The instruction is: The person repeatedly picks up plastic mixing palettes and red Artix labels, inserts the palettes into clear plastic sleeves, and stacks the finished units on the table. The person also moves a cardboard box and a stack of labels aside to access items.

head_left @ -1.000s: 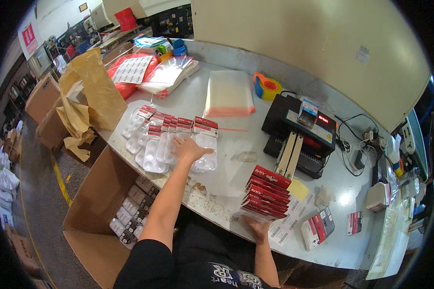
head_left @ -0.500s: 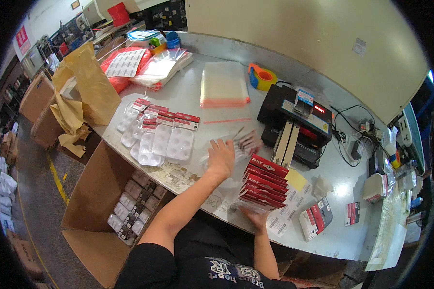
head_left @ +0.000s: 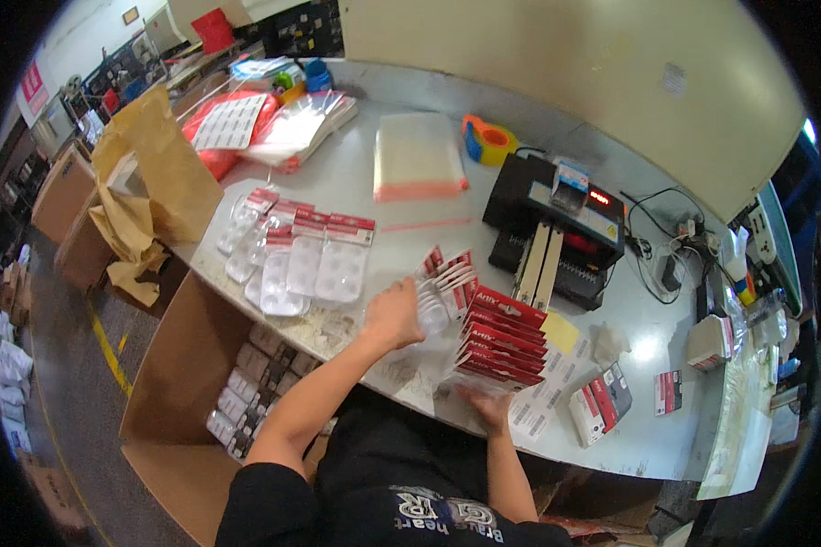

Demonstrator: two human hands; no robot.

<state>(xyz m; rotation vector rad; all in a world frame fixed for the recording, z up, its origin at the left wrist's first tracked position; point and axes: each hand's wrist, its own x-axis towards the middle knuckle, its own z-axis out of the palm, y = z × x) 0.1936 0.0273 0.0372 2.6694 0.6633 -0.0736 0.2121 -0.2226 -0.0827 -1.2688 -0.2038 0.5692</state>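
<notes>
My left hand (head_left: 394, 314) is closed round a small bunch of bagged white palettes (head_left: 436, 305) with red header cards, which fan out toward the far right. Just right of it, a row of similar packs with red cards (head_left: 500, 342) stands on edge, cards up and overlapping. At the near end of this row, my right hand (head_left: 488, 406) grips the lower part of the packs; its fingers are partly hidden beneath them. Farther left on the table lie several bagged white palettes (head_left: 337, 270) with round wells and red cards, overlapping one another.
Behind the row stands a black machine (head_left: 556, 214) with a lit red display. Clear bags (head_left: 420, 155) and a tape dispenser (head_left: 488, 139) lie farther back. An open carton (head_left: 178, 365) with packs inside sits below the left table edge. A boxed pack (head_left: 600, 406) lies right.
My left hand has drawn back toward me and slightly left, bringing its bunch of packs, blurred before, beside the standing row. My right hand stays at the row's near end.
</notes>
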